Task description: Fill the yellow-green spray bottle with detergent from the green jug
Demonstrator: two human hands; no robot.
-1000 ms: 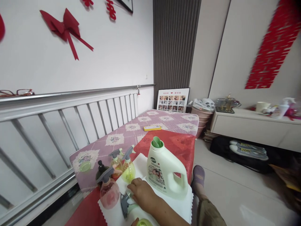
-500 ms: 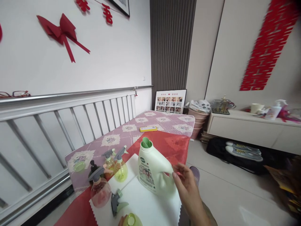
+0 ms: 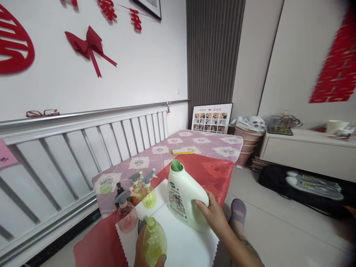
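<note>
A pale green laundry detergent jug (image 3: pixel 185 200) stands uncapped on the white sheet, its green spout showing at the neck. My right hand (image 3: pixel 213 211) is wrapped round the jug's handle. Low in the view, my left hand (image 3: pixel 140 246) grips a yellow-green spray bottle body (image 3: pixel 154 239) with an open neck and no spray head on it. Behind that bottle, a dark grey spray head (image 3: pixel 142 224) lies mostly hidden. To the left stand a pink spray bottle (image 3: pixel 127 215), a yellow-green spray bottle (image 3: pixel 149 195) and an amber one (image 3: pixel 136 187), all with grey trigger heads.
A white sheet (image 3: pixel 183 244) lies over a red cloth (image 3: pixel 205 172) on the table with a purple floral tablecloth (image 3: pixel 150 150). A yellow box (image 3: pixel 182 151) and a green lid (image 3: pixel 105 188) rest there. A radiator (image 3: pixel 119 137) runs along the left wall.
My right hand has closed round the jug's handle. My left hand has raised the yellow-green bottle further into view. The whole scene has shifted right as the head turned left.
</note>
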